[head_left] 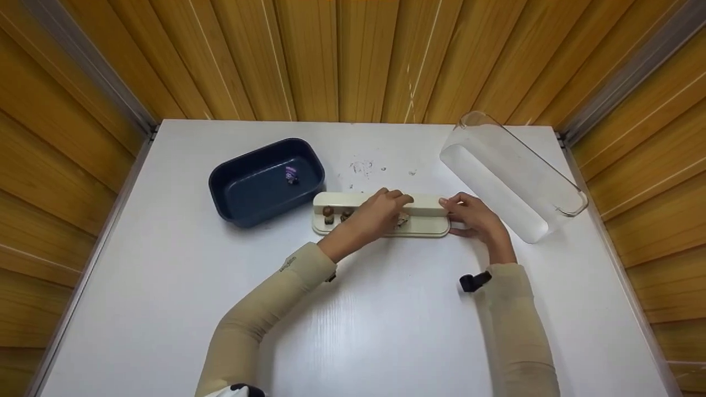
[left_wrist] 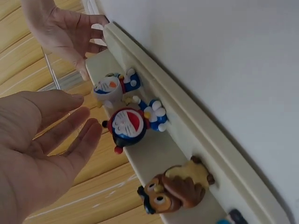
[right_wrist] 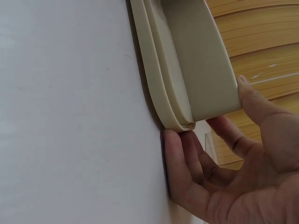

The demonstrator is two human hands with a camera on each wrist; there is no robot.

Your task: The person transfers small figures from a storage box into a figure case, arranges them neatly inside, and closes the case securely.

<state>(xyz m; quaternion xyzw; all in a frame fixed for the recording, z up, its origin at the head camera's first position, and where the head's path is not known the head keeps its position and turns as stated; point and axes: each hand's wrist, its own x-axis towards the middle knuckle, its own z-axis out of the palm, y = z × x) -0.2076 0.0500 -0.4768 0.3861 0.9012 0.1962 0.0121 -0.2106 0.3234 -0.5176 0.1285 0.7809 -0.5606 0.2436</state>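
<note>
Left hand point(head_left: 380, 212) reaches over the cream stand point(head_left: 430, 223), fingers spread loosely and gripping nothing that shows; the left wrist view has it just beside a blue-and-white figurine point(left_wrist: 128, 126) with a red open mouth. Next to that one, nearer the stand's right end, is another white-and-blue figurine point(left_wrist: 114, 86), and to the left stands a brown owl figurine point(left_wrist: 175, 189). The right hand point(head_left: 474, 218) holds the stand's right end, thumb on the raised back part, fingers against the base. The stand rests on the white table point(head_left: 386, 331). Left of it is a navy tub point(head_left: 242, 193) with a small purple item point(head_left: 291, 175) inside; to the right lies a long clear cover point(head_left: 502, 165).
</note>
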